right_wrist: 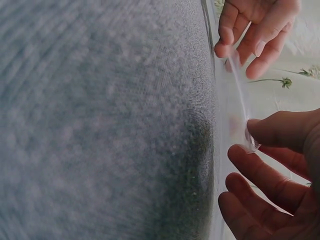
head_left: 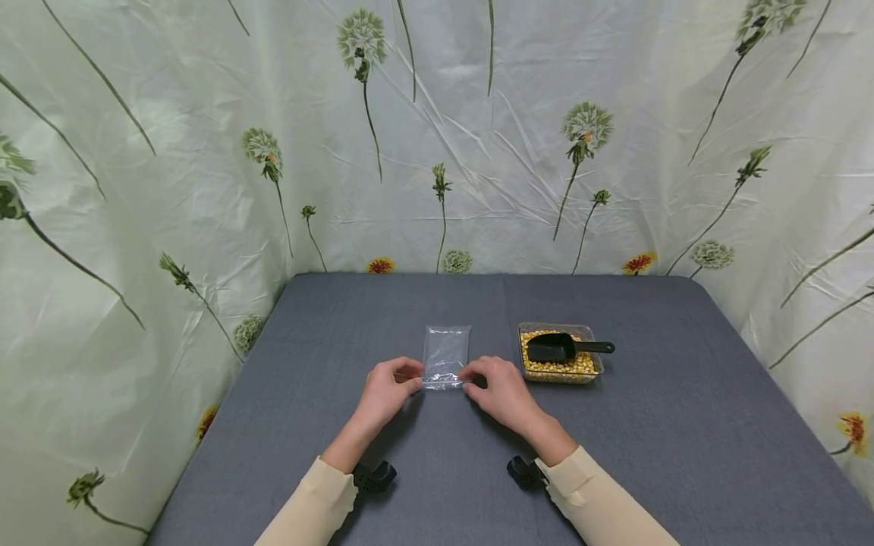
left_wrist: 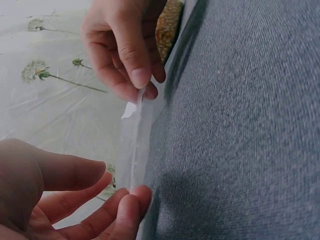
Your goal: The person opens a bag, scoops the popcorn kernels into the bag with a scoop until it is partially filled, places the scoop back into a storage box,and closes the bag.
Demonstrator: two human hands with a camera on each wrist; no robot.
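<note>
A clear plastic zip bag lies in front of me with its zip edge toward me, between my two hands. My right hand pinches the near right corner between thumb and forefinger, as the right wrist view shows. At the near left corner is my left hand, its curled fingertips on the end of the zip strip. The left thumb stands apart from those fingertips in the left wrist view. Between the hands the zip strip runs nearly straight.
Right of the bag stands a clear tub of yellow corn kernels. A black scoop lies on the kernels, its handle jutting over the right rim. Grey cloth covers the table; a flower-print curtain hangs behind.
</note>
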